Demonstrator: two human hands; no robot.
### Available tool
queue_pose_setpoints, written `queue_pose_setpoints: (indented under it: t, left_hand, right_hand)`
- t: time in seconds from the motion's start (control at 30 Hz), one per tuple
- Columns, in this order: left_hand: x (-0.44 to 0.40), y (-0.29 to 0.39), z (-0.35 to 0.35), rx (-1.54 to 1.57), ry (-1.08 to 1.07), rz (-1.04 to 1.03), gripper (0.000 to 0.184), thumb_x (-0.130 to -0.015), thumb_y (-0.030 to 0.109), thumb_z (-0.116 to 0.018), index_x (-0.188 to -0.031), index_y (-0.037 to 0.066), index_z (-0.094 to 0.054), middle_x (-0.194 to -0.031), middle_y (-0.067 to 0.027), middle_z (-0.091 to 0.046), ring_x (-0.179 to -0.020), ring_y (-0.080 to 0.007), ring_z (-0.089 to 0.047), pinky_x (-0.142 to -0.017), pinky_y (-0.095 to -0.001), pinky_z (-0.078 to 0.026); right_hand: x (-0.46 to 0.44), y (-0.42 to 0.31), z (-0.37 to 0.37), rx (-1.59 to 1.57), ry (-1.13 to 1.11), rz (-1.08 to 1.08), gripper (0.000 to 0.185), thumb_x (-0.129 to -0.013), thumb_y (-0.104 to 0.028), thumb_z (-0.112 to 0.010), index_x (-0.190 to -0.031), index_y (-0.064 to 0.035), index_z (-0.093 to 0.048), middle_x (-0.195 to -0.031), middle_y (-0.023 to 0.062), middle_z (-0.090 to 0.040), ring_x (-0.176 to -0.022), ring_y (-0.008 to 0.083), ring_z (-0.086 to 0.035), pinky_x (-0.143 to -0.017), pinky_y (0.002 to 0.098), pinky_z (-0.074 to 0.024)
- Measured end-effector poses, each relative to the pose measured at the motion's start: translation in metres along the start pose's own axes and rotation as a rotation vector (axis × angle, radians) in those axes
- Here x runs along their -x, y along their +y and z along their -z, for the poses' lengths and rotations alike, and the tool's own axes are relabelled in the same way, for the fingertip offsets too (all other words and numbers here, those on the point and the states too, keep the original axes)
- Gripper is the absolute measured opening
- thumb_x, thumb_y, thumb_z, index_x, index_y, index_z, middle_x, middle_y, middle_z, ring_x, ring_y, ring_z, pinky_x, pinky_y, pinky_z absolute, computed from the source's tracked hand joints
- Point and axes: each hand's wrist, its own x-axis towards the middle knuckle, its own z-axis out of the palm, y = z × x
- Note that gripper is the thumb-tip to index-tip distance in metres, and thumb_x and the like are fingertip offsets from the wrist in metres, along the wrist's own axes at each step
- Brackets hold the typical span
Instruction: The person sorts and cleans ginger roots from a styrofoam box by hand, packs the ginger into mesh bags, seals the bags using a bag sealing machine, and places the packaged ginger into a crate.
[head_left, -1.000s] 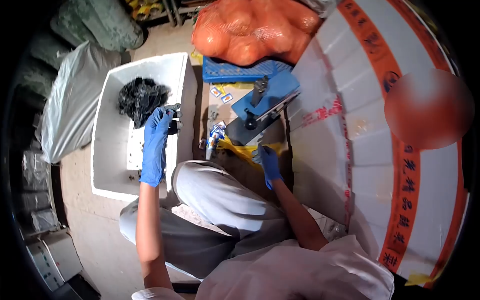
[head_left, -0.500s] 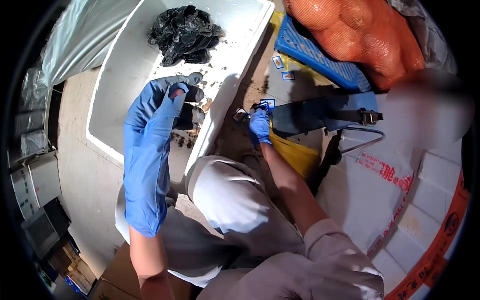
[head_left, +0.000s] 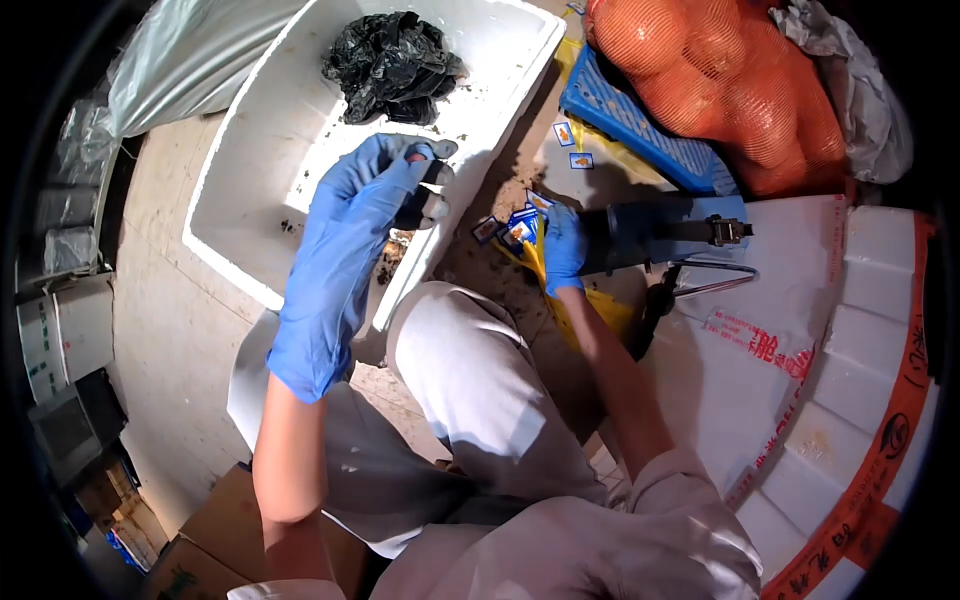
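My left hand [head_left: 365,205], in a blue glove, is raised above the near right rim of a white foam box [head_left: 225,215]. Its fingers are curled, the fingertips look dark grey, and bare skin shows at the thumb tip. Whether anything lies between them I cannot make out. A crumpled black plastic bag [head_left: 390,65] lies in the box. Down to the right, my blue-gloved right hand [head_left: 566,245] has its fingers closed on yellow mesh bags [head_left: 605,315]. Several blue-edged labels [head_left: 522,230] show just left of that hand.
Orange mesh sacks [head_left: 720,80] with round contents rest beside a blue plastic crate [head_left: 640,120]. Right of my right hand is a blue object with a black buckled strap [head_left: 725,232], beside white foam boxes [head_left: 745,300]. Dark crumbs dot the floor. A cardboard box [head_left: 225,530] stands lower left.
The view has shifted slightly. My left hand has moved right and turned its fingers toward the box rim. My right hand has shifted right, and more of the labels show beside it.
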Motion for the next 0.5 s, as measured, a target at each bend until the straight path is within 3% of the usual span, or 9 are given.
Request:
queue_pose_setpoints:
  t: [0.07, 0.1, 0.13, 0.17, 0.27, 0.3, 0.4, 0.47, 0.5]
  left_hand:
    - [0.004, -0.001, -0.002, -0.05, -0.081, 0.102, 0.019, -0.084, 0.021, -0.05, -0.091, 0.004, -0.055, -0.078, -0.0027, -0.058, -0.064, -0.0072, -0.052, -0.061, -0.0195, -0.041]
    - [0.005, -0.006, -0.002, 0.012, -0.133, 0.145, 0.021, -0.084, 0.022, -0.049, -0.093, 0.004, -0.054, -0.08, -0.0039, -0.059, -0.066, -0.0079, -0.053, -0.063, -0.0194, -0.042]
    - [0.005, -0.013, -0.001, 0.073, -0.186, 0.19, 0.022, -0.085, 0.023, -0.049, -0.095, 0.004, -0.054, -0.081, -0.0051, -0.059, -0.068, -0.0086, -0.055, -0.065, -0.0193, -0.042]
    - [0.003, -0.036, 0.007, 0.052, -0.288, -0.012, 0.025, -0.085, 0.025, -0.048, -0.098, 0.003, -0.052, -0.083, -0.007, -0.059, -0.071, -0.0108, -0.056, -0.065, -0.0203, -0.044]
    - [0.005, -0.023, -0.002, 0.327, -0.313, 0.503, 0.04, -0.085, 0.034, -0.047, -0.108, 0.002, -0.047, -0.091, -0.0136, -0.058, -0.078, -0.0241, -0.06, -0.06, -0.0287, -0.051]
    - [0.001, -0.022, 0.007, 0.453, -0.44, 0.525, 0.039, -0.084, 0.034, -0.048, -0.107, 0.001, -0.047, -0.092, -0.0142, -0.058, -0.079, -0.0245, -0.06, -0.062, -0.0287, -0.051]
    - [0.014, 0.009, 0.032, 0.987, -0.528, 0.183, 0.03, -0.088, 0.018, -0.042, -0.106, -0.006, -0.045, -0.095, -0.016, -0.057, -0.081, -0.0232, -0.059, -0.071, -0.0314, -0.052]
    - [0.008, 0.017, 0.069, 0.888, -0.196, 0.062, 0.026, -0.088, 0.01, -0.038, -0.106, -0.008, -0.044, -0.09, -0.0149, -0.057, -0.076, -0.0218, -0.059, -0.071, -0.0312, -0.052]
    - [0.003, 0.013, 0.097, 0.939, -0.36, -0.054, 0.026, -0.087, 0.005, -0.036, -0.107, -0.01, -0.042, -0.083, -0.0133, -0.057, -0.071, -0.0198, -0.059, -0.073, -0.03, -0.051]
  right_hand:
    - [-0.017, -0.037, 0.036, -0.533, 0.124, -0.695, 0.016, -0.085, -0.017, -0.042, -0.084, -0.0056, -0.053, -0.08, 0.0088, -0.057, -0.074, 0.0207, -0.056, -0.059, 0.0313, -0.0441]
    - [-0.034, -0.068, 0.076, -0.804, 0.081, -0.82, 0.023, -0.089, -0.023, -0.038, -0.084, -0.0042, -0.051, -0.08, 0.0062, -0.054, -0.076, 0.0145, -0.053, -0.063, 0.0284, -0.0427]
    - [-0.033, -0.066, 0.072, -0.859, 0.282, -0.585, 0.025, -0.09, -0.024, -0.038, -0.086, -0.0031, -0.05, -0.08, 0.0037, -0.05, -0.075, 0.01, -0.049, -0.067, 0.0263, -0.0418]
    - [-0.055, -0.094, 0.095, -1.09, 0.409, -0.665, 0.025, -0.09, -0.024, -0.038, -0.086, -0.0025, -0.05, -0.081, 0.0041, -0.049, -0.075, 0.0099, -0.049, -0.067, 0.0258, -0.0414]
    - [-0.112, -0.164, 0.167, -1.528, 0.367, -0.553, 0.023, -0.089, -0.021, -0.04, -0.088, -0.0013, -0.051, -0.081, 0.003, -0.047, -0.071, 0.0088, -0.047, -0.065, 0.0238, -0.0403]
    - [-0.129, -0.173, 0.177, -0.987, 0.351, -0.11, 0.02, -0.087, -0.018, -0.042, -0.088, -0.0011, -0.051, -0.08, 0.0023, -0.048, -0.071, 0.0089, -0.047, -0.064, 0.0228, -0.0403]
    - [-0.151, -0.236, 0.209, -1.384, -0.312, -0.237, 0.008, -0.084, -0.009, -0.048, -0.081, -0.0021, -0.051, -0.069, -0.0038, -0.047, -0.062, 0.0028, -0.042, -0.055, 0.017, -0.0352]
    - [-0.153, -0.264, 0.193, -1.493, -0.54, -0.181, 0.01, -0.084, -0.011, -0.05, -0.079, -0.0021, -0.05, -0.067, -0.0051, -0.044, -0.061, 0.0005, -0.039, -0.052, 0.0168, -0.0332]
    - [-0.15, -0.264, 0.189, -1.36, -0.707, -0.137, 0.012, -0.084, -0.012, -0.052, -0.078, -0.0012, -0.051, -0.068, -0.0046, -0.044, -0.062, 0.0019, -0.039, -0.053, 0.0176, -0.0348]
